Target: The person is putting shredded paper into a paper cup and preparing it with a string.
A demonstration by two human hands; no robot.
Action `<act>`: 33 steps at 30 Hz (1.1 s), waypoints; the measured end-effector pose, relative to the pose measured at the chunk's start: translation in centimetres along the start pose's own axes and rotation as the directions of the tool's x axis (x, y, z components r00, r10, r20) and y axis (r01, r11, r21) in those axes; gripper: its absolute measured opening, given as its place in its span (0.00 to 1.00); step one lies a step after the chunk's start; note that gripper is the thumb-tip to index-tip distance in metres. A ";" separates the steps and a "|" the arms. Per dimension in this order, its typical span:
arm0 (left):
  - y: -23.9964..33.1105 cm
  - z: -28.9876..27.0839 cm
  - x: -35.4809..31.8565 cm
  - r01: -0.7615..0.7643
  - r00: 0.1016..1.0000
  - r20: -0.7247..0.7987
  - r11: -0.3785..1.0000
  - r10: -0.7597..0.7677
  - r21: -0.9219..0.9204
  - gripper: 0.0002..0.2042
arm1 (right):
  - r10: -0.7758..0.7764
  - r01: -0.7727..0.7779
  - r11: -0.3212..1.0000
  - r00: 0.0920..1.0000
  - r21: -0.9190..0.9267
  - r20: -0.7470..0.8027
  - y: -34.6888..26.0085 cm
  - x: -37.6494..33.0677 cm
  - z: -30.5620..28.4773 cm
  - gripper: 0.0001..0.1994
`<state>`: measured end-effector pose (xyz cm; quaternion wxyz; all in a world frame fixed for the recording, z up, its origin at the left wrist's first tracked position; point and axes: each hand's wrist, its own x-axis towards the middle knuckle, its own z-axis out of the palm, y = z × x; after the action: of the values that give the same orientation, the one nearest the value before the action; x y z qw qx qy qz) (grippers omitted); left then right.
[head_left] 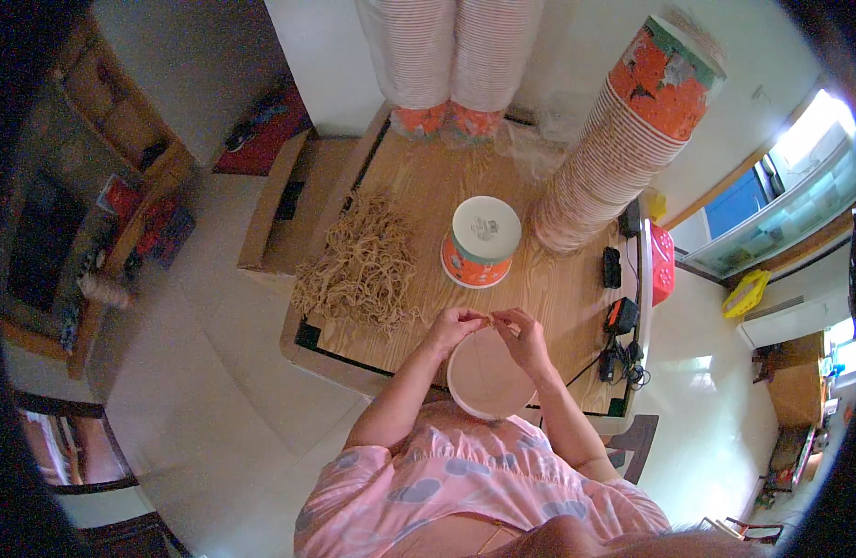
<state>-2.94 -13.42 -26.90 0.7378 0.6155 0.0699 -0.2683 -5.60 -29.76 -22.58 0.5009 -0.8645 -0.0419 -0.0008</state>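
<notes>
Both hands meet at the far rim of a pale round paper tub (489, 377) held close against my front. My left hand (456, 327) is closed in a pinch, and my right hand (523, 337) pinches just beside it. Between the fingertips shows a small tan bit of twine (489, 321); its exact form is too small to make out. A thin line runs across the tub's pale face. Just beyond my hands, an orange and green paper tub (479, 271) stands upside down, its white base up. Left of it lies a tangled heap of tan twine (358, 265).
A tall leaning stack of paper tubs (609, 153) stands at the right, and plastic-wrapped stacks (419, 56) at the back. Black adapters and cables (619, 358) line the table's right edge. An open cardboard box (293, 205) adjoins its left; a red basket (662, 265) is beyond the right.
</notes>
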 end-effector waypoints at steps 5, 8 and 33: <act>-0.2 -0.2 0.0 -0.121 0.993 0.014 0.985 0.120 0.121 0.07 | 0.154 -0.153 0.988 0.980 -0.015 0.123 0.2 1.2 -0.3 0.06; -0.1 -0.1 0.0 -0.140 0.990 0.018 0.981 0.139 0.133 0.07 | 0.149 -0.148 0.989 0.981 -0.024 0.122 0.4 1.3 -0.3 0.06; -1.5 -0.5 0.9 -0.294 0.943 -0.074 0.915 0.325 0.275 0.05 | 0.133 -0.131 0.991 0.987 -0.037 0.089 -0.1 1.4 0.2 0.06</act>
<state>-2.83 -13.36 -28.73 0.6783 0.7249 -0.0207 -0.1181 -4.17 -29.44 -22.55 0.4839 -0.8722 -0.0072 0.0710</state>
